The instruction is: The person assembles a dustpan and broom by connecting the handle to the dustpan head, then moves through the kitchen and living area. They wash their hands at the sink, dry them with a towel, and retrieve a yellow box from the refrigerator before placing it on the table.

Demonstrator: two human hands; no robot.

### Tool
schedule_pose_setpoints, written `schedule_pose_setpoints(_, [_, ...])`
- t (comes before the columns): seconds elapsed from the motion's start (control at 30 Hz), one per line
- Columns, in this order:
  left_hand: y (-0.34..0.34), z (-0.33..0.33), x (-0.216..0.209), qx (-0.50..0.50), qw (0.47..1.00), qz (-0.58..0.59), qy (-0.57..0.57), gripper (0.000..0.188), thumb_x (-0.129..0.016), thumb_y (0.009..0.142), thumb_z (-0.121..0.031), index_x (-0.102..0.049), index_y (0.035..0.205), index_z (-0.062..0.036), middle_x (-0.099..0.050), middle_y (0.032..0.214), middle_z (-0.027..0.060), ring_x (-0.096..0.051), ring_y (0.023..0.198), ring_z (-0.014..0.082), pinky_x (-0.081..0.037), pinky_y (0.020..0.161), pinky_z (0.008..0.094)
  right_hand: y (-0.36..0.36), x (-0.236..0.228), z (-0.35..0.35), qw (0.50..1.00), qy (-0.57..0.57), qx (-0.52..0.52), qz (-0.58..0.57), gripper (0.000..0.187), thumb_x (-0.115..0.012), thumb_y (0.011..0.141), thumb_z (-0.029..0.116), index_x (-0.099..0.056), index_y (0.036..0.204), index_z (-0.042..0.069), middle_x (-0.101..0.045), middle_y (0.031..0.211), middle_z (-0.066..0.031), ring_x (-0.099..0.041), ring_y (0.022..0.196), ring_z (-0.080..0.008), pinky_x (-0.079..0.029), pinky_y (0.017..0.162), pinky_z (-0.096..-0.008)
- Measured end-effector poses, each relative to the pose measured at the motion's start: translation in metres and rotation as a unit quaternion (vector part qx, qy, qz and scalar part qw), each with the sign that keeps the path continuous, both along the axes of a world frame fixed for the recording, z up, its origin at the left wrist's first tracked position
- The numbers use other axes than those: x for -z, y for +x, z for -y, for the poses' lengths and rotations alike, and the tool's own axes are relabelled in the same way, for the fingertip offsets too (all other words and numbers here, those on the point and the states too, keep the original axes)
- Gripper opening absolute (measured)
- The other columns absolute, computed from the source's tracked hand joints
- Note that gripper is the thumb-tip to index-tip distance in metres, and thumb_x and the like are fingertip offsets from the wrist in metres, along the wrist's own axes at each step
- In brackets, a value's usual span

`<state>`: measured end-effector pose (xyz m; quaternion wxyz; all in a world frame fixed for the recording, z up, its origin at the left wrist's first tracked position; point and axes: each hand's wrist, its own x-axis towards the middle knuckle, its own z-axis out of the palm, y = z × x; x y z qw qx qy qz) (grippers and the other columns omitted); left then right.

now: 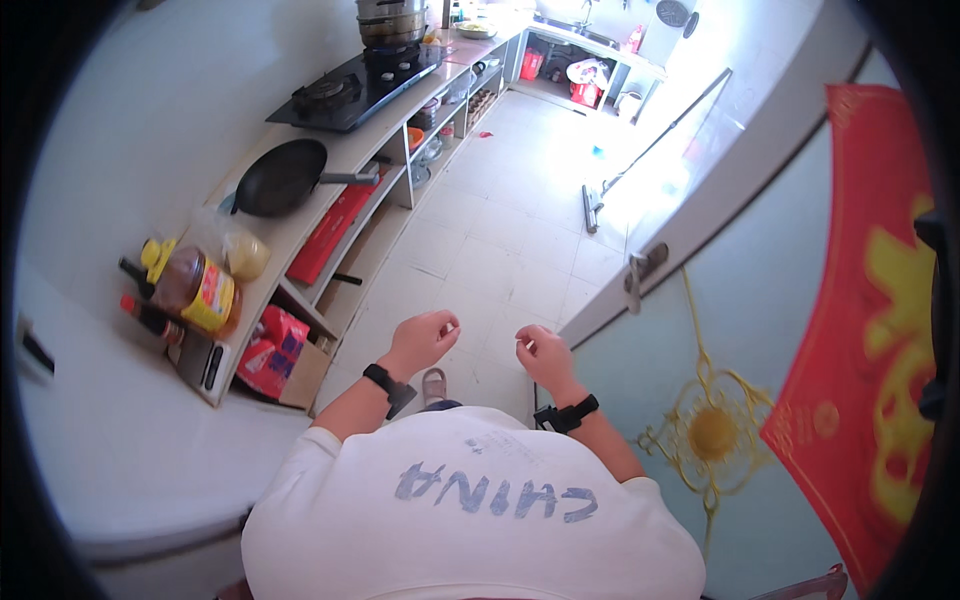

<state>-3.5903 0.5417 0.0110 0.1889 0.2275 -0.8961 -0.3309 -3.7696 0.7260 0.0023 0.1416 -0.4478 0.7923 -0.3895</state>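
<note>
Both of my hands hang in the air before my white shirt, apart from each other, above the tiled floor (460,250). Loosely curled in, the fingers of my left hand (422,342) show nothing between them. My right hand (546,358) is bent into a similar loose fist, also without an object. A glass door (620,370) with a metal handle (646,272) stands beside the right hand. The shelved counter (345,235) lies to the left of my left hand. Each wrist wears a black strap.
On the counter are a black frying pan (280,182), a yellow-capped oil bottle (205,292) and a gas stove (350,92) with a steamer pot (390,22). A red package (272,350) sits below. A long-handled floor squeegee or mop (592,208) leans ahead. Red decoration (840,300) covers the door.
</note>
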Motion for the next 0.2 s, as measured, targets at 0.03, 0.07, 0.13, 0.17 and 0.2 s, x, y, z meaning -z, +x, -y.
schedule_pose_setpoints(0.03, [-0.019,0.022,0.0,0.012,1.0,-0.009,-0.009,0.014,-0.064,0.088,-0.025,-0.067,0.09,-0.0115,-0.064,0.071,0.0059,-0.062,0.065,0.0224,-0.048,0.059,0.035,-0.013,0.001,0.022,1.0,-0.003,0.013,0.001,0.016,-0.062,0.083,0.014,-0.065,0.097,0.008,-0.067,0.087,-0.007,-0.062,0.065,-0.0204,-0.05,0.063,-0.0337])
schedule_pose_setpoints(0.07, [-0.04,0.045,-0.001,0.029,0.999,0.0,-0.012,0.014,-0.064,0.088,-0.025,-0.067,0.09,-0.0116,-0.064,0.072,0.006,-0.062,0.065,0.0224,-0.048,0.059,0.035,-0.026,0.0,0.044,0.999,0.0,0.033,0.003,0.018,-0.062,0.083,0.015,-0.065,0.099,0.008,-0.067,0.087,-0.0071,-0.062,0.065,-0.0202,-0.05,0.063,-0.0335])
schedule_pose_setpoints(0.13, [-0.087,0.085,-0.007,0.067,0.998,0.014,-0.008,0.014,-0.064,0.088,-0.025,-0.067,0.091,-0.0117,-0.065,0.072,0.0062,-0.062,0.066,0.0225,-0.048,0.06,0.0351,-0.049,-0.004,0.082,0.997,-0.017,0.079,0.016,0.023,-0.062,0.084,0.015,-0.064,0.105,0.009,-0.067,0.088,-0.0075,-0.063,0.065,-0.0197,-0.05,0.063,-0.0339])
schedule_pose_setpoints(0.17, [-0.112,0.103,-0.01,0.084,0.996,0.019,-0.011,0.015,-0.064,0.088,-0.026,-0.067,0.092,-0.0113,-0.066,0.073,0.0062,-0.063,0.067,0.0222,-0.049,0.06,0.0354,-0.06,-0.007,0.095,0.994,-0.017,0.106,0.024,0.025,-0.062,0.084,0.015,-0.063,0.108,0.009,-0.067,0.088,-0.0077,-0.063,0.065,-0.0194,-0.05,0.063,-0.034])
schedule_pose_setpoints(0.2, [-0.136,0.121,-0.013,0.099,0.994,0.034,0.0,0.016,-0.065,0.087,-0.026,-0.067,0.092,-0.0109,-0.066,0.074,0.0062,-0.064,0.068,0.0218,-0.049,0.061,0.0357,-0.072,-0.011,0.107,0.992,-0.022,0.118,0.041,0.029,-0.063,0.084,0.016,-0.062,0.111,0.007,-0.067,0.092,-0.0082,-0.063,0.066,-0.0195,-0.051,0.064,-0.0357])
